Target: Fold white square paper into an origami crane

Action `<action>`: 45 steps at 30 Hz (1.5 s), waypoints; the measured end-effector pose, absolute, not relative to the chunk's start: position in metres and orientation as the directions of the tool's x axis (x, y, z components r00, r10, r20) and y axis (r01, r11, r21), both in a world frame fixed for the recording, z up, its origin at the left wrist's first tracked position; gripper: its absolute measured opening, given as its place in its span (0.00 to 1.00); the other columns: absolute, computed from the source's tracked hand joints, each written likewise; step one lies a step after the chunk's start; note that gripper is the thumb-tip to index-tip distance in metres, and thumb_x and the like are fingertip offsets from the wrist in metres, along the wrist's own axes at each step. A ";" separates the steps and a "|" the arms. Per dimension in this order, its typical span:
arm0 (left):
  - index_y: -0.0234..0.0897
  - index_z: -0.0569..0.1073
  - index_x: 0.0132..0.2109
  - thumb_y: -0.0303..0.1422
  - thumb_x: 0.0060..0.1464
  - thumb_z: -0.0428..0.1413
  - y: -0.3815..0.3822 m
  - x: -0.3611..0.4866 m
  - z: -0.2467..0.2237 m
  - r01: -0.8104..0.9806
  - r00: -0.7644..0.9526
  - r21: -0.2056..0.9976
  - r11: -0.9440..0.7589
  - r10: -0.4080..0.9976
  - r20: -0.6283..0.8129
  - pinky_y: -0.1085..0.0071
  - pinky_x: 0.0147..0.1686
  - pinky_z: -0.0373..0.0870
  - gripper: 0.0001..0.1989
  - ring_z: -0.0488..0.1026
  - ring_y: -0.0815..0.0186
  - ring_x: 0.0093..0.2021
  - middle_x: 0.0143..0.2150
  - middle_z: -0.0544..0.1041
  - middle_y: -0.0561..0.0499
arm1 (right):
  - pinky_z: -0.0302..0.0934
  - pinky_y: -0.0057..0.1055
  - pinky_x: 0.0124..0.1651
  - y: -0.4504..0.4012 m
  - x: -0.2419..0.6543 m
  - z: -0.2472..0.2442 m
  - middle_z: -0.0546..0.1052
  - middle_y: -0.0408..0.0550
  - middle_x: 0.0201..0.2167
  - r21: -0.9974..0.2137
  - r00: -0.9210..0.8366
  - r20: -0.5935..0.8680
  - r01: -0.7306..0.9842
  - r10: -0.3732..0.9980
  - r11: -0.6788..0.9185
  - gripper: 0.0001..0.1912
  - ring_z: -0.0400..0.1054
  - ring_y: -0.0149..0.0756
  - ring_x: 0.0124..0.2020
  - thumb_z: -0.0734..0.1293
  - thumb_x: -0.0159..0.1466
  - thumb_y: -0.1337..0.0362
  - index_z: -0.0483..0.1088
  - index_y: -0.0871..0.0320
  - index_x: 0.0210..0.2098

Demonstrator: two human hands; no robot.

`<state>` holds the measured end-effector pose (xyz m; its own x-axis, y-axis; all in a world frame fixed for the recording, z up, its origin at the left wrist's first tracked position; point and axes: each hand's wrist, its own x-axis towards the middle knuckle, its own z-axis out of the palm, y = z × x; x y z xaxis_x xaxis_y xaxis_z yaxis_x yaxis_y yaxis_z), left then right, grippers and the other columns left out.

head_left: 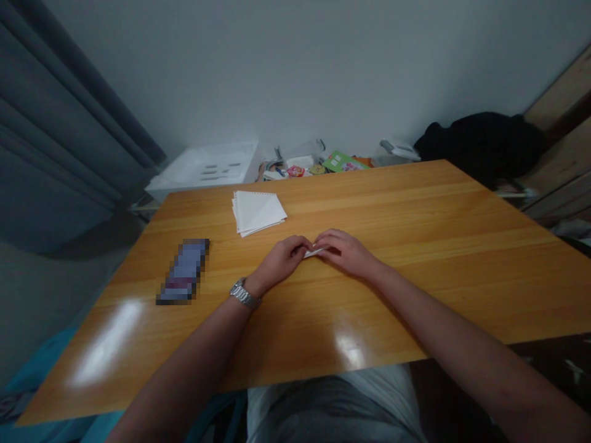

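Near the middle of the wooden table (295, 332), a small folded piece of white paper (314, 251) is held between both hands. My left hand (282, 261), with a metal watch at the wrist, pinches its left end. The fingers of my right hand (345, 251) close on its right end. Much of the paper is hidden behind the fingers. Beyond my left hand lies a stack of white paper sheets (258, 212) with punched edges.
A phone (185, 271) with a blurred screen lies on the table's left side. Past the far edge are a white box-like tray (217, 163), a green booklet (342, 162) and assorted small items. Dark cloth (480, 144) is heaped at the back right.
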<state>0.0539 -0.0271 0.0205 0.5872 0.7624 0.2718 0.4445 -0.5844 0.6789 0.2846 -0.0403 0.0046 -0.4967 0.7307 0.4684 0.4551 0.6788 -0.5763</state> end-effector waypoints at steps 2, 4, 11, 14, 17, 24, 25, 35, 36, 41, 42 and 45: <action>0.38 0.76 0.44 0.27 0.64 0.48 -0.027 0.055 0.021 0.454 0.564 0.681 -0.575 0.777 0.280 0.70 0.43 0.70 0.11 0.74 0.65 0.41 0.40 0.78 0.50 | 0.64 0.36 0.49 -0.041 0.284 0.004 0.78 0.50 0.42 -0.601 -0.465 0.434 0.489 0.772 0.632 0.07 0.71 0.39 0.45 0.65 0.69 0.63 0.75 0.54 0.43; 0.37 0.76 0.43 0.30 0.65 0.50 -0.028 0.055 0.022 0.468 0.560 0.665 -0.583 0.777 0.287 0.69 0.43 0.70 0.09 0.74 0.65 0.41 0.41 0.78 0.49 | 0.64 0.35 0.45 -0.041 0.284 0.003 0.78 0.49 0.40 -0.620 -0.416 0.400 0.533 0.816 0.576 0.06 0.71 0.39 0.41 0.66 0.69 0.63 0.75 0.55 0.43; 0.38 0.77 0.42 0.36 0.64 0.55 -0.030 0.059 0.020 0.546 0.593 0.519 -0.658 0.741 0.315 0.68 0.43 0.70 0.08 0.73 0.63 0.41 0.41 0.75 0.49 | 0.61 0.37 0.48 -0.038 0.281 0.000 0.76 0.50 0.40 -0.503 -0.414 0.448 0.616 0.792 0.606 0.02 0.68 0.41 0.44 0.68 0.67 0.65 0.73 0.57 0.37; 0.38 0.77 0.41 0.37 0.64 0.57 -0.029 0.061 0.018 0.578 0.601 0.444 -0.685 0.725 0.335 0.66 0.45 0.69 0.08 0.72 0.62 0.43 0.42 0.75 0.48 | 0.61 0.38 0.47 -0.038 0.279 0.001 0.75 0.50 0.39 -0.441 -0.430 0.453 0.652 0.780 0.616 0.02 0.67 0.42 0.43 0.68 0.67 0.66 0.73 0.56 0.37; 0.38 0.77 0.41 0.35 0.64 0.56 -0.028 0.063 0.016 0.607 0.612 0.387 -0.695 0.719 0.331 0.65 0.45 0.69 0.07 0.72 0.61 0.43 0.42 0.75 0.47 | 0.61 0.38 0.46 -0.037 0.279 0.001 0.75 0.50 0.37 -0.400 -0.462 0.442 0.666 0.769 0.630 0.03 0.67 0.42 0.41 0.67 0.68 0.66 0.74 0.56 0.37; 0.37 0.76 0.40 0.32 0.64 0.56 -0.029 0.069 0.013 0.620 0.611 0.381 -0.686 0.727 0.314 0.67 0.43 0.69 0.05 0.72 0.61 0.42 0.40 0.74 0.47 | 0.62 0.37 0.46 -0.037 0.281 0.001 0.75 0.51 0.38 -0.330 -0.521 0.448 0.659 0.726 0.676 0.04 0.67 0.42 0.41 0.67 0.68 0.67 0.75 0.56 0.37; 0.37 0.76 0.40 0.32 0.64 0.56 -0.029 0.069 0.013 0.619 0.615 0.376 -0.689 0.724 0.313 0.67 0.43 0.69 0.05 0.72 0.61 0.42 0.40 0.75 0.47 | 0.62 0.37 0.45 -0.037 0.281 0.001 0.75 0.51 0.38 -0.314 -0.529 0.444 0.664 0.723 0.679 0.04 0.67 0.41 0.41 0.67 0.67 0.68 0.75 0.56 0.37; 0.38 0.77 0.46 0.35 0.68 0.50 -0.034 0.062 0.023 0.555 0.779 0.221 -0.802 0.594 0.199 0.65 0.48 0.70 0.11 0.74 0.60 0.47 0.46 0.77 0.45 | 0.66 0.37 0.45 -0.041 0.291 0.000 0.79 0.54 0.44 -0.287 -0.652 0.358 0.604 0.668 0.744 0.08 0.72 0.41 0.42 0.68 0.68 0.66 0.80 0.57 0.42; 0.38 0.77 0.47 0.35 0.68 0.50 -0.035 0.061 0.024 0.550 0.788 0.216 -0.807 0.587 0.185 0.65 0.49 0.70 0.12 0.74 0.60 0.48 0.47 0.77 0.45 | 0.66 0.37 0.46 -0.041 0.292 0.001 0.79 0.54 0.44 -0.292 -0.654 0.352 0.603 0.670 0.742 0.08 0.72 0.42 0.43 0.68 0.67 0.66 0.80 0.57 0.42; 0.38 0.77 0.48 0.36 0.68 0.51 -0.038 0.058 0.029 0.542 0.795 0.215 -0.813 0.578 0.184 0.63 0.51 0.70 0.12 0.72 0.58 0.49 0.49 0.75 0.44 | 0.66 0.38 0.47 -0.043 0.292 0.008 0.80 0.52 0.44 -0.307 -0.651 0.329 0.611 0.684 0.730 0.08 0.72 0.42 0.44 0.68 0.67 0.67 0.81 0.55 0.42; 0.38 0.77 0.49 0.36 0.67 0.51 -0.039 0.058 0.030 0.541 0.794 0.214 -0.814 0.577 0.188 0.62 0.52 0.70 0.12 0.72 0.58 0.49 0.49 0.75 0.43 | 0.66 0.38 0.48 -0.043 0.292 0.009 0.80 0.53 0.44 -0.296 -0.653 0.333 0.613 0.680 0.733 0.08 0.72 0.42 0.44 0.68 0.67 0.67 0.81 0.55 0.42; 0.38 0.77 0.51 0.39 0.67 0.51 -0.041 0.059 0.030 0.546 0.789 0.213 -0.810 0.583 0.196 0.61 0.51 0.70 0.15 0.72 0.58 0.47 0.49 0.73 0.43 | 0.65 0.42 0.53 -0.044 0.293 0.012 0.79 0.54 0.46 -0.254 -0.620 0.373 0.648 0.690 0.718 0.08 0.71 0.44 0.48 0.68 0.68 0.66 0.81 0.55 0.41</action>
<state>0.0590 -0.0414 0.0298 0.7889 0.5826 0.1957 0.5458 -0.8105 0.2127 0.2930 -0.0436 0.0116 -0.6197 0.6904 0.3733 0.6476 0.7185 -0.2536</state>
